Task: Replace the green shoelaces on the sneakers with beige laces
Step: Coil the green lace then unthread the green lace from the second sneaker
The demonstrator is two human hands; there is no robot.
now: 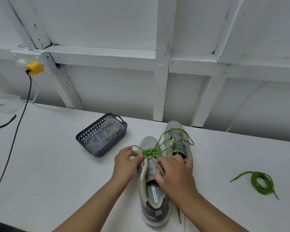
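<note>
Bright green cord laces (159, 146) cross the grey mesh sneakers (151, 186). A dark grey lattice-patterned plastic basket (90, 136) sits at ten o'clock on the white painted desk (57, 164). The wall plug (34, 68) is yellow.

Near sneaker (153, 185): grey knit mesh upper, matt; smooth beige overlay strips; printed insole. Green laces (151, 152): woven cord, matt. Loose green lace (259, 182): same cord. Basket (101, 136): dark perforated plastic; inside it clear glossy plastic bag (104, 136). Table (57, 164): white-painted, slightly rough. Wall (107, 27): white-painted wood, chipped. Yellow plug (34, 68): smooth plastic.

Both forearms (94, 203) bare, no sleeves visible.
</note>
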